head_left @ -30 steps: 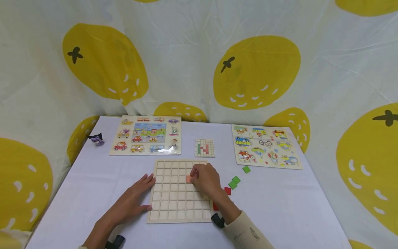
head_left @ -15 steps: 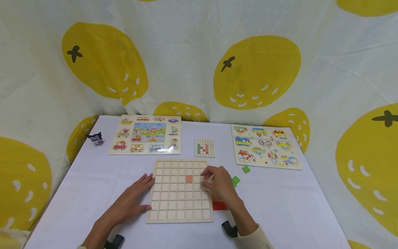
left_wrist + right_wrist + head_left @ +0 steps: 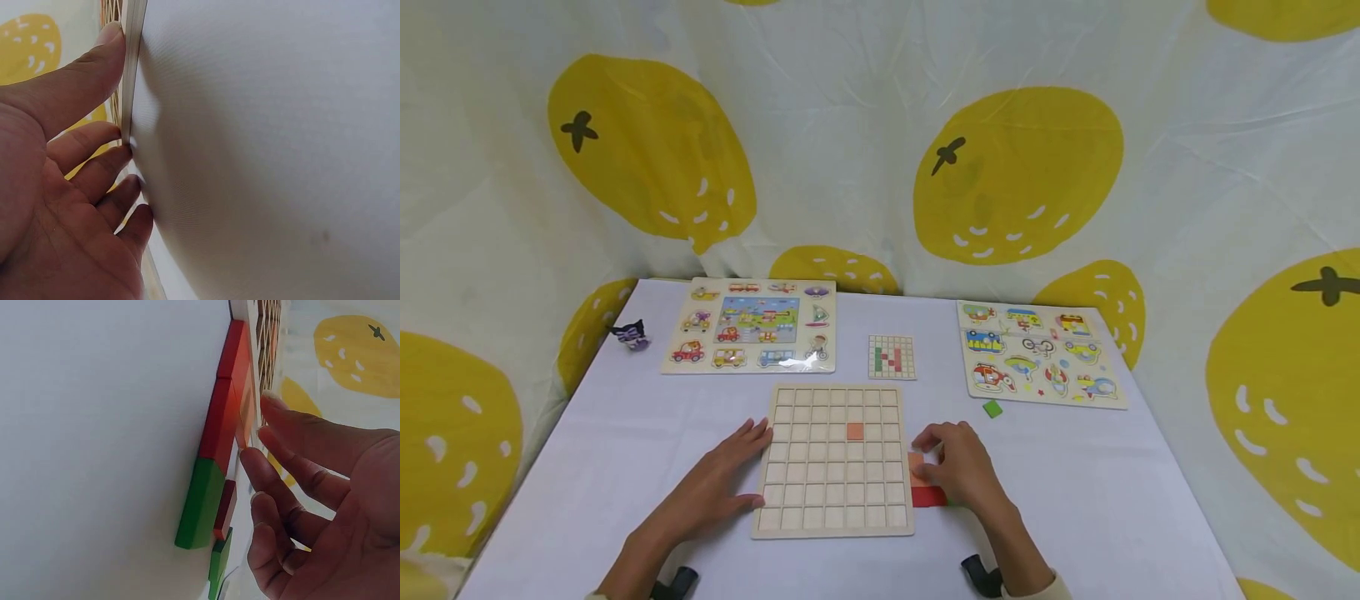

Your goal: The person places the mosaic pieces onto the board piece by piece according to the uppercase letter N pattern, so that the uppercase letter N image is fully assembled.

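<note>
Fetching a loose orange tile (image 3: 915, 460), I judge: right hand (image 3: 961, 468) gaping (left hand (image 3: 717, 482) spread against the board (image 3: 836, 473)); next needs a pinch.

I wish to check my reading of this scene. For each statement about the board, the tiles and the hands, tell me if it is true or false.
1. The grid board has one orange tile in it. True.
2. This orange tile is in the row nearest to the person. False: it is in the third row from the far edge.
3. The left hand is at the board's left edge. True.
4. Red tiles lie near the right hand. True.
5. Both hands are left of the board. False: the right hand is right of it.
</note>
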`<state>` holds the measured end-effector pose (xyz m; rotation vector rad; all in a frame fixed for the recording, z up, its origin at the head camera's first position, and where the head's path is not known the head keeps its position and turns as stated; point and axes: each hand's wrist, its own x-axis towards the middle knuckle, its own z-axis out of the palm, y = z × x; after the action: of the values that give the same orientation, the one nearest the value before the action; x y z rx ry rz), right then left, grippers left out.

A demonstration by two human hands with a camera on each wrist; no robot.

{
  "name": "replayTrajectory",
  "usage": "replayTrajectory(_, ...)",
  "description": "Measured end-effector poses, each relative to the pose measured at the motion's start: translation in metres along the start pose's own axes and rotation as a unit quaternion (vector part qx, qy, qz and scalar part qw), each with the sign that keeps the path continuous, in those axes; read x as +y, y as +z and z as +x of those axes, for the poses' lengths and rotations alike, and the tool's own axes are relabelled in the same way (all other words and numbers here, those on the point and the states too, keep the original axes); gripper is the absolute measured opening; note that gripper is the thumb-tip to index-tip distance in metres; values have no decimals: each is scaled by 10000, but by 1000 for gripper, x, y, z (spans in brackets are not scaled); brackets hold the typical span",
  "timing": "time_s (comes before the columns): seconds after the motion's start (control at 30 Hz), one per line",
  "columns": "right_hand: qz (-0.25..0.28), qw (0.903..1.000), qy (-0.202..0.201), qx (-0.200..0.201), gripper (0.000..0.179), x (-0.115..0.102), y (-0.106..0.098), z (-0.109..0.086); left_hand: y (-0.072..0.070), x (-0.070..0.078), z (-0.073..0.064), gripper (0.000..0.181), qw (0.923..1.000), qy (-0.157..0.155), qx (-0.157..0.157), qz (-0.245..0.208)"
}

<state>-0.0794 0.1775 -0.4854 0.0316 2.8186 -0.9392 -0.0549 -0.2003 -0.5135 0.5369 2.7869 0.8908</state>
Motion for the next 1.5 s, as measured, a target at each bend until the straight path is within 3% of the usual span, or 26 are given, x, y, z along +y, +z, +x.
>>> replayTrajectory(0.3, -403, 9992, -5, 56, 25, 0, 7, 3, 1, 0, 0, 98, 10000, 16, -9, -9)
replayTrajectory(0.53, -418, 9990, -3, 150, 19, 0, 8, 7, 2, 0, 0, 97, 10000, 29, -3, -35)
replayTrajectory(1.07, 626, 9978, -162, 161, 15, -12, 5, 3, 0, 1, 0, 98, 10000, 25, 39, -9)
replayTrajectory(1.5, 672, 9965, -452, 188, 16, -38, 30, 9, 0, 1, 1, 99, 9999, -112, -83, -10)
